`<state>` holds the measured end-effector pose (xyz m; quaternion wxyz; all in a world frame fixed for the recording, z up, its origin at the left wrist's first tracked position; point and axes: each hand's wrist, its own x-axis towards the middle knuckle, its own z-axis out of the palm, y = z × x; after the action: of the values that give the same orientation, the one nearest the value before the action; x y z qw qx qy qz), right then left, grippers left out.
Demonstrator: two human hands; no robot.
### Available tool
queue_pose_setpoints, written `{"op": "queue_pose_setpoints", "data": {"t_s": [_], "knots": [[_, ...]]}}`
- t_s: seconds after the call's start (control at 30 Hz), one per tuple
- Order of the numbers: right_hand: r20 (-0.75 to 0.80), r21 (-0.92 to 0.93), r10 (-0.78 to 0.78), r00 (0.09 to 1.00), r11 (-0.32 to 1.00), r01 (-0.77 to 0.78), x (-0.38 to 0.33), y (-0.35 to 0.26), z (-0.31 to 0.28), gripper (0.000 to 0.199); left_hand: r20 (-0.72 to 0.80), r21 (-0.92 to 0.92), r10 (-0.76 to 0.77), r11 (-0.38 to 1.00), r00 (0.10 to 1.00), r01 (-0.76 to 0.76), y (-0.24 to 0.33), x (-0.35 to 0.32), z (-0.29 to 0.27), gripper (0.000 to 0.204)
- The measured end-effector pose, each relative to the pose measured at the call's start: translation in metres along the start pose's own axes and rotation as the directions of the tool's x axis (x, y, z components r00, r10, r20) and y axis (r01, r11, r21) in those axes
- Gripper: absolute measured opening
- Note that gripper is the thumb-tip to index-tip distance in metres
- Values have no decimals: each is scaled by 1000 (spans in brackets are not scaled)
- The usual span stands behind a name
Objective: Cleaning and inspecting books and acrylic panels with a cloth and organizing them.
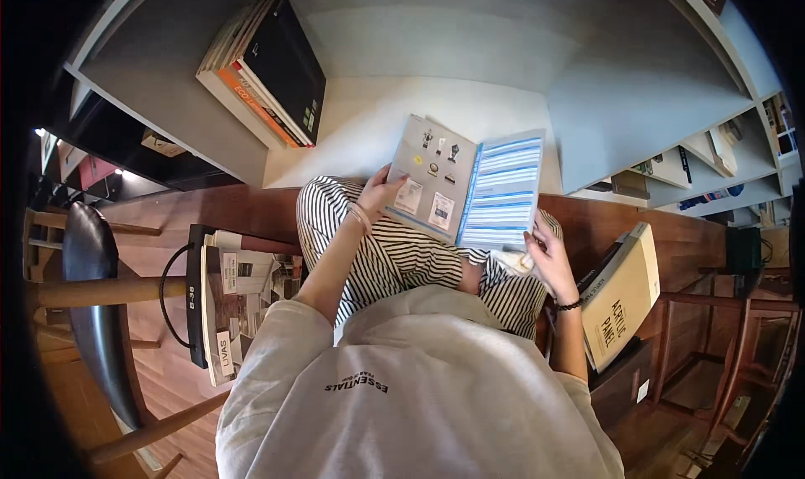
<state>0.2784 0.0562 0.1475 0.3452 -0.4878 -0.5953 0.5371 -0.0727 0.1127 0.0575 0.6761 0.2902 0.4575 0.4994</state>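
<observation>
An open brochure (461, 196) is spread above my crossed legs, between my two hands. Trophy pictures cover its grey left page, and blue and white rows of print fill the right one. My left hand (381, 196) grips the left page's outer edge, thumb on top. The lower right corner is pinched by my right hand (549, 261). Just beside those right fingers is a white, cloth-like thing (513, 263); I cannot tell whether the hand holds it too.
Ahead, a white shelf compartment (360, 114) holds several upright books and folders (267, 81) on its left. A black-handled sample binder (226, 299) lies on the wooden floor to my left, near a black chair (90, 295). On my right are a cream panel binder (622, 299) and a dark box (622, 387).
</observation>
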Motion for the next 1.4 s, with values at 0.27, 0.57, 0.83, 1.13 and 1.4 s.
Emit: {"op": "queue_pose_setpoints", "data": {"t_s": [0.27, 0.57, 0.83, 1.13, 1.4], "knots": [[-385, -596, -37, 922, 773, -218, -26, 4, -38, 41, -38, 838, 582, 461, 812, -291, -7, -13, -6, 56], [-76, -877, -202, 977, 479, 31, -3, -34, 37, 39, 501, 866, 402, -228, 767, -446, -8, -59, 40, 55], [210, -963, 91, 973, 189, 190, 35, 3, 76, 51, 580, 814, 262, -212, 771, -541, -26, -34, 31, 48], [42, -977, 50, 998, 211, 31, 34, 10, 69, 57, 515, 793, 596, -59, 616, -607, -17, -28, 28, 24], [-5, -941, 185, 983, 332, -67, 41, 7, 64, 49, -340, 518, 729, 672, 593, -529, 13, -20, 2, 21]]}}
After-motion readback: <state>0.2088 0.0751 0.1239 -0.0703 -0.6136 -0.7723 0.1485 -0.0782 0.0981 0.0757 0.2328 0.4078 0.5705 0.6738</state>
